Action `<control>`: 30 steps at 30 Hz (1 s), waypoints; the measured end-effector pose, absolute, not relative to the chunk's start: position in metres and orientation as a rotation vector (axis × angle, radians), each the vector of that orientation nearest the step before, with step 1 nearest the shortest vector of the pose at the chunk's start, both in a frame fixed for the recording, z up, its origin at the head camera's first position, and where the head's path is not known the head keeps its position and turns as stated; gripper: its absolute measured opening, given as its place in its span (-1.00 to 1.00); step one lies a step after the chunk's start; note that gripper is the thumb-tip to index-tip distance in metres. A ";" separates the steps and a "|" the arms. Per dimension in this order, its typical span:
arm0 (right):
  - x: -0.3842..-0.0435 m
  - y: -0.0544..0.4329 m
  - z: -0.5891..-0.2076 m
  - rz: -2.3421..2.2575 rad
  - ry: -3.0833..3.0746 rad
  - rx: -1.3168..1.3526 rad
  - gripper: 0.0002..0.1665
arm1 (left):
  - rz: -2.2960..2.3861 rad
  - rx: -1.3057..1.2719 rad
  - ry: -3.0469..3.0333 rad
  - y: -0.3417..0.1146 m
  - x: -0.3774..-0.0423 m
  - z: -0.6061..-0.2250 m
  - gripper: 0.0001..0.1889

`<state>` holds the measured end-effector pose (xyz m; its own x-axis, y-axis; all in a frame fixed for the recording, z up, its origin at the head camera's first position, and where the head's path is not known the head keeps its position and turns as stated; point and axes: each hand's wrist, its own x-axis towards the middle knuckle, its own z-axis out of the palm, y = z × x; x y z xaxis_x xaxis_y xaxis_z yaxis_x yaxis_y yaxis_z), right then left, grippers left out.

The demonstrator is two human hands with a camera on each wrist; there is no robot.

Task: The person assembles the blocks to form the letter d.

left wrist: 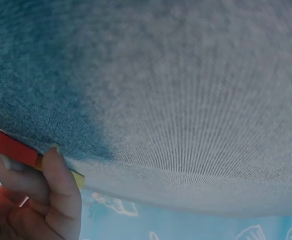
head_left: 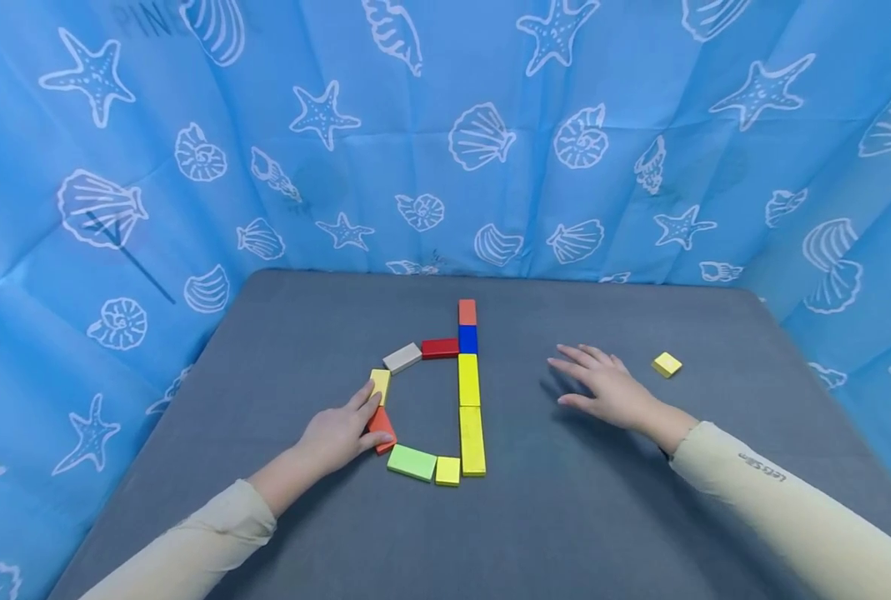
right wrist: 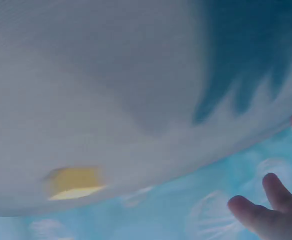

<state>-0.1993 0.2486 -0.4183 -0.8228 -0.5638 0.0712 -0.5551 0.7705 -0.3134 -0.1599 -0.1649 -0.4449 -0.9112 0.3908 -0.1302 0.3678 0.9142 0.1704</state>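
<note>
My left hand rests at the left side of a ring of wooden blocks. Its fingertips touch a pale yellow block, and the thumb lies on the orange block just below. In the left wrist view, the fingers overlap a red-orange block and a yellow one behind. My right hand, fingers spread and holding nothing, hovers over the table right of the block shape. A small yellow block lies alone beyond it, also seen in the right wrist view.
A column of orange, blue and two yellow blocks stands right of the ring. Red, white, green and small yellow blocks continue the curve. A blue shell-patterned curtain surrounds the grey table.
</note>
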 end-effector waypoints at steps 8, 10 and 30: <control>-0.213 0.336 -0.417 -0.560 2.998 -0.802 -0.29 | 0.215 0.558 2.923 -0.164 -0.158 -0.445 -0.18; -0.216 0.354 -0.417 -0.563 2.967 -0.728 -0.27 | 0.215 0.555 2.923 -0.164 -0.157 -0.445 -0.18; -0.232 0.417 -0.434 -0.718 2.780 -0.504 -0.35 | 0.180 0.559 2.926 -0.165 -0.159 -0.447 -0.25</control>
